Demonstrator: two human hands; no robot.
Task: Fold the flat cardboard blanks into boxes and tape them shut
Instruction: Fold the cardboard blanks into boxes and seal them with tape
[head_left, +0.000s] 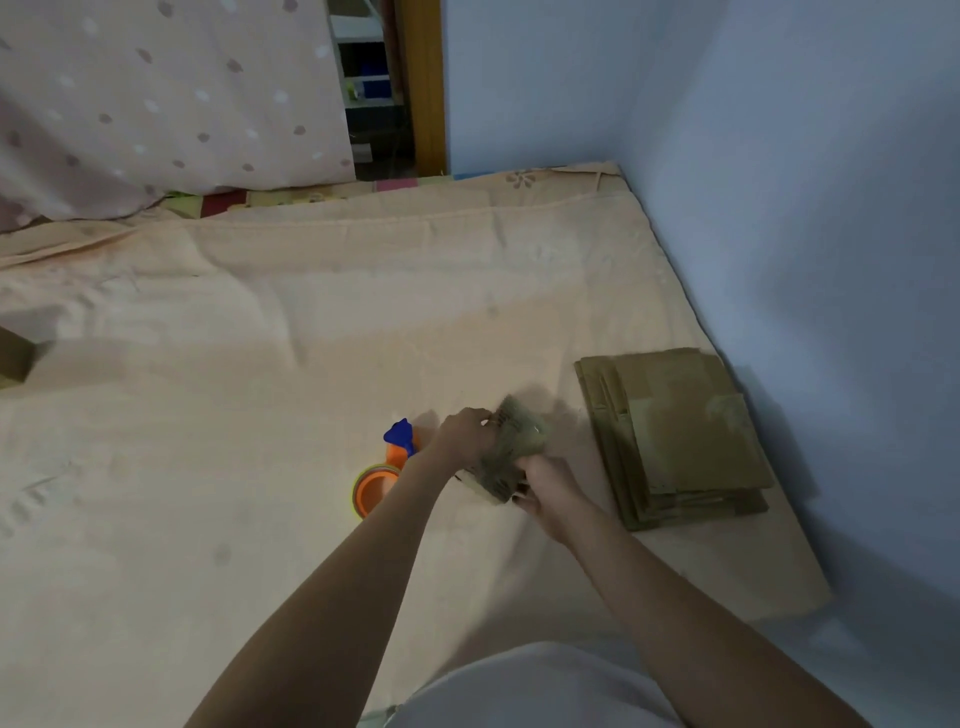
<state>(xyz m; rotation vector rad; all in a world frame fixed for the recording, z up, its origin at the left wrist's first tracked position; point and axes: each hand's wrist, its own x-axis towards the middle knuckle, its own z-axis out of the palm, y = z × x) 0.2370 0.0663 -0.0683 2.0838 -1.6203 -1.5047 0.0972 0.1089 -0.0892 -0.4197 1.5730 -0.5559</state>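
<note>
Left hand: grips the far end of the box, steadying it on the sheet.
Right hand: grasps the near end, likely pressing flaps together; blur hides the fingers.
Box: between both hands, partly formed, seemingly not yet sealed.
Tape: just left of the box, in easy reach for sealing.
Blanks: stacked flat to the right, ready for the next pick.

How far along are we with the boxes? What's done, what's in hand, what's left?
Done: possibly one finished box at the far left edge, only partly in view. In hand: left hand and right hand grip a small box; its state is blurred. The tape dispenser lies beside it. Left: a stack of flat blanks by the wall.
</note>
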